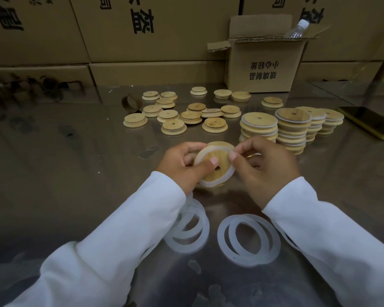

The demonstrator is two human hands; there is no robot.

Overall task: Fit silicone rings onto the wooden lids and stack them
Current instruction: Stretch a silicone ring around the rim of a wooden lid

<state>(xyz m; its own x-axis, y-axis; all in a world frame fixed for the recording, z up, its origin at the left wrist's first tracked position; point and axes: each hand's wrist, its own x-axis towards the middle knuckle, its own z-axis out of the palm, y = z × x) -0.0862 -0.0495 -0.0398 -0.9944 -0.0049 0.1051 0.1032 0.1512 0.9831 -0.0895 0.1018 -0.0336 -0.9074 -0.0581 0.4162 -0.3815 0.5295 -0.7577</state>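
On the steel table (75, 151), several stacks of ringed lids (290, 129) are seen built at the right, so a good part of the work is judged done. Many bare lids (171, 127) are left scattered behind, and loose silicone rings (248, 239) lie nearest. One wooden lid (215, 171) is gripped above the table by the left hand (177, 167), while its ring (228, 176), apparently almost seated, is pinched at the rim by the right hand (262, 165)

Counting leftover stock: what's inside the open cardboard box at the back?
A clear plastic bottle pokes out above the open box. Anything lower inside is hidden by the box walls.
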